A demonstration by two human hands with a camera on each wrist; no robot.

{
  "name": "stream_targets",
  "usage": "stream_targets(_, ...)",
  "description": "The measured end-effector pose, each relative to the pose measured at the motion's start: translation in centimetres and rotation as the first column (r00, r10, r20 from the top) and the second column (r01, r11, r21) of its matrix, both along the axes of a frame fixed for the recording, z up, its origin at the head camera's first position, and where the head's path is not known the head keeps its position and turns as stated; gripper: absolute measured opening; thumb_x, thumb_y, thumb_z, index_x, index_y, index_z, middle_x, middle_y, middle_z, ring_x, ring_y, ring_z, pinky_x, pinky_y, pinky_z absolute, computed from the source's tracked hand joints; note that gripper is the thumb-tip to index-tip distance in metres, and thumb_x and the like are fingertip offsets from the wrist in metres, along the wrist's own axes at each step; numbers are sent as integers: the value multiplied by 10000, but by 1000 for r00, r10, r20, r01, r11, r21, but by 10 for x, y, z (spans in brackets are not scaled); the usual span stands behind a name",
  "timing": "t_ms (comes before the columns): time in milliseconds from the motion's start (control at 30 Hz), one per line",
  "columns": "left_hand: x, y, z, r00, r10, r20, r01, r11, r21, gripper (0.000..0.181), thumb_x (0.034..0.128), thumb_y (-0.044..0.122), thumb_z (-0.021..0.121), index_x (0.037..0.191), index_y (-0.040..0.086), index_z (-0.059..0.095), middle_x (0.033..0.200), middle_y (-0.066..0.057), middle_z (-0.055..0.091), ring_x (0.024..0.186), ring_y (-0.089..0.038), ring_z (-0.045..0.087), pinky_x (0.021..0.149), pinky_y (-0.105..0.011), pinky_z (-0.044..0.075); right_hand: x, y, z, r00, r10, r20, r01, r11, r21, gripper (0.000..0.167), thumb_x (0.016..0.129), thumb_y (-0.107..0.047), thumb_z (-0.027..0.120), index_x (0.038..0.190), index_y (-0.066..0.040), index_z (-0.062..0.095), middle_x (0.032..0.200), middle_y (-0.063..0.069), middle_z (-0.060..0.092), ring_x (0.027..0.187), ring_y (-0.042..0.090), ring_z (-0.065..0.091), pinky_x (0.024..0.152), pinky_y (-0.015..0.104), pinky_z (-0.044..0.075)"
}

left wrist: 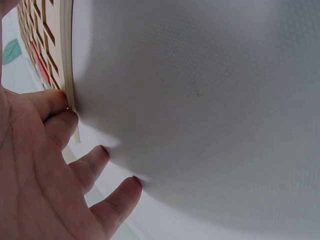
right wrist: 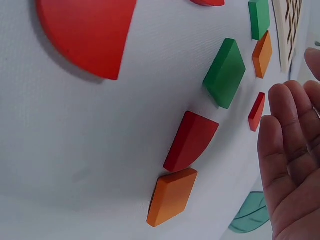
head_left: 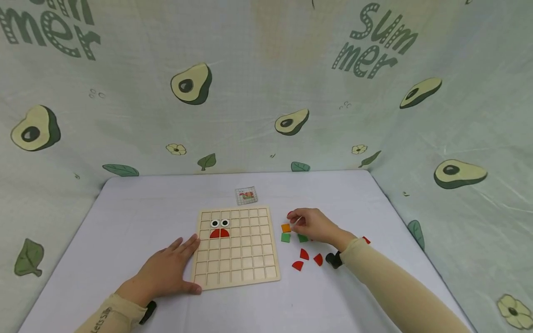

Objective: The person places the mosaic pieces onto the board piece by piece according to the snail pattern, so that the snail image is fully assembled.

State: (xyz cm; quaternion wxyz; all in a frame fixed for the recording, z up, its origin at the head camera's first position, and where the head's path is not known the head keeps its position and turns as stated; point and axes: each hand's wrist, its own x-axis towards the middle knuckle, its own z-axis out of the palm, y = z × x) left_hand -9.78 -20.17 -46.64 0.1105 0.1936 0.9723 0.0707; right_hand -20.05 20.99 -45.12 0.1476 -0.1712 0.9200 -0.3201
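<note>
A square wooden grid board (head_left: 234, 273) lies on the table. Two round eye tiles (head_left: 225, 223) sit in its upper left cells, above two red quarter-round tiles (head_left: 214, 234). My left hand (head_left: 168, 268) rests at the board's left edge, fingertips touching the rim and thumb near the lower corner. Right of the board, my right hand (head_left: 314, 224) hovers over loose tiles, fingers slightly bent; nothing shows between them. Near its fingertips are a red tile (right wrist: 256, 111) and an orange square tile (head_left: 285, 228). Green tiles (right wrist: 226, 74) lie close by; some pieces are hidden under the hand.
Several red quarter-round tiles (head_left: 304, 254) lie in front of the right hand. Another orange tile (right wrist: 172, 196) touches a red one (right wrist: 192, 141). A small picture card (head_left: 246, 195) lies behind the board. A patterned cloth (head_left: 250, 92) hangs behind the white table (head_left: 158, 208).
</note>
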Motion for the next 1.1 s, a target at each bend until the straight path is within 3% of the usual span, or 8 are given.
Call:
stream_targets(433,-4,-2,-6,1000,0,-24,0,1000,1,1243,599,841,695,1503,32,425,1577,-105,361,1373,-481,361,995,-636,415,-5,0,2,1000,8,-10,-8,1000,13,276,919,-120,719,1192,-108,684,1025,-61,663,910,147,605,717,264,552)
stream_targets(833,2,-3,1,1000,13,-12,-13,1000,17,1224,599,806,731,1495,27,436,1570,-110,373,1369,-484,365,989,-645,412,-28,-6,-6,989,-103,-110,117,985,127,311,900,-112,728,1207,-91,685,1109,8,656,878,158,601,778,285,557)
stream_targets(1100,3,-3,-2,1000,3,-30,-3,1000,22,1214,609,806,722,1498,32,433,1570,-106,372,1370,-477,369,994,-634,416,-33,-15,-18,984,-104,-142,133,968,212,315,872,-248,783,1144,-110,705,996,-6,661,851,173,583,767,316,540)
